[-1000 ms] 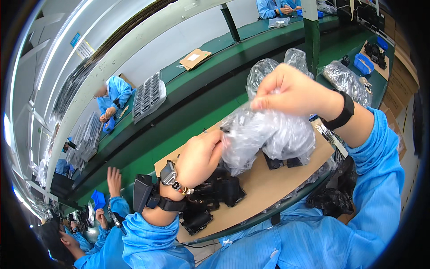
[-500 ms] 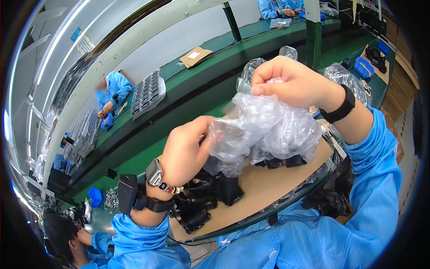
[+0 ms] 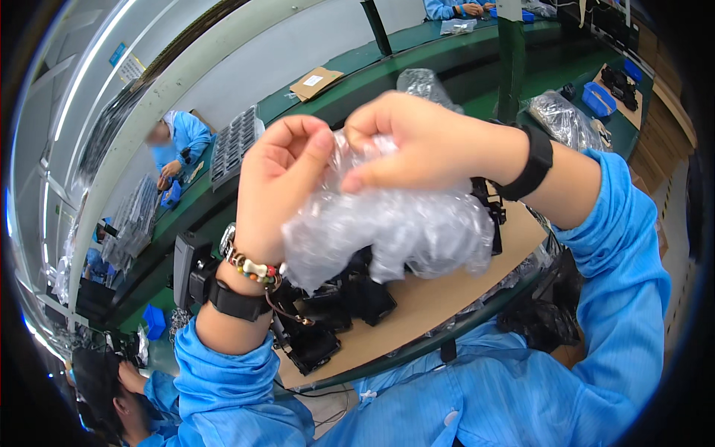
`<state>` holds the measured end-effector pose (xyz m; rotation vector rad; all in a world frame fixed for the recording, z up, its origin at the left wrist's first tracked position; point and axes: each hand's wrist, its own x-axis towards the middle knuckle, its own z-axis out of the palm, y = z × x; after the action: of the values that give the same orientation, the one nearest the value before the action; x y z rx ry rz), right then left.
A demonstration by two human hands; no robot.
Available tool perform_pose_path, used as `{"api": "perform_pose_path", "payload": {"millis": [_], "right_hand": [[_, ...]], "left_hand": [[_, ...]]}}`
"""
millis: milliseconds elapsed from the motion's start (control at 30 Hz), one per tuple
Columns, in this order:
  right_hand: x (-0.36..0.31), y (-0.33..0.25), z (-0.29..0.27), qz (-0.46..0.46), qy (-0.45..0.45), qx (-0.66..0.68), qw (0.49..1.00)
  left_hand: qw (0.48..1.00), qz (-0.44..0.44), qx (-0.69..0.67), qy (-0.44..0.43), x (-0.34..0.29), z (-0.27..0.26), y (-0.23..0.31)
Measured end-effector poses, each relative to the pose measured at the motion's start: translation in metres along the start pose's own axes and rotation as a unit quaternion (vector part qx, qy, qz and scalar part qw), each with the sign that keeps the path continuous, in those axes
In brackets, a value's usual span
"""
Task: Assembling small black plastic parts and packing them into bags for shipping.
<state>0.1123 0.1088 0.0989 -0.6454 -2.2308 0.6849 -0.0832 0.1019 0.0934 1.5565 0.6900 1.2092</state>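
Note:
A crumpled clear plastic bag hangs in front of me, held up by its gathered top. My right hand is closed around that top, thumb pressed against the curled fingers. Close beside it, my left hand pinches the plastic between thumb and fingertips. Below the bag, several black plastic parts lie on a brown cardboard sheet; the bag partly covers them. Whether anything sits inside the bag, I cannot tell.
A black tray of parts and a flat cardboard piece lie on the far green bench. At right are a blue bin and plastic-wrapped items. Co-workers in blue sit at left and far back. A green post stands ahead.
Both hands have come together at the top of the bag. My right hand moved left, my left hand rose, and the bag shifted left and stretched out sideways.

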Motion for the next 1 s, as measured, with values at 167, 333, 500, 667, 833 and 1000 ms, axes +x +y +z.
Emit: {"api": "perform_pose_path", "payload": {"millis": [167, 333, 500, 667, 833, 1000], "right_hand": [[0.008, -0.005, -0.016, 0.034, 0.165, 0.125, 0.978], [0.004, -0.041, -0.003, -0.139, 0.226, 0.459, 0.848], [-0.044, -0.076, -0.006, -0.205, 0.221, 0.432, 0.850], [-0.169, -0.062, 0.006, -0.188, 0.307, -0.114, 0.926], [-0.294, -0.075, 0.078, 0.091, 0.346, -0.258, 0.898], [-0.372, -0.074, 0.121, 0.170, 0.407, -0.201, 0.875]], "left_hand": [[0.990, 0.140, -0.031, 0.008, -0.011, 0.025, 0.022], [0.986, 0.064, 0.109, -0.111, -0.032, 0.045, 0.023], [0.984, 0.001, -0.048, -0.171, -0.056, 0.084, 0.015], [0.929, -0.173, -0.282, -0.166, -0.097, 0.150, -0.025], [0.780, -0.425, -0.437, -0.143, -0.141, 0.223, -0.089], [0.653, -0.491, -0.497, -0.294, -0.192, 0.256, -0.160]]}}
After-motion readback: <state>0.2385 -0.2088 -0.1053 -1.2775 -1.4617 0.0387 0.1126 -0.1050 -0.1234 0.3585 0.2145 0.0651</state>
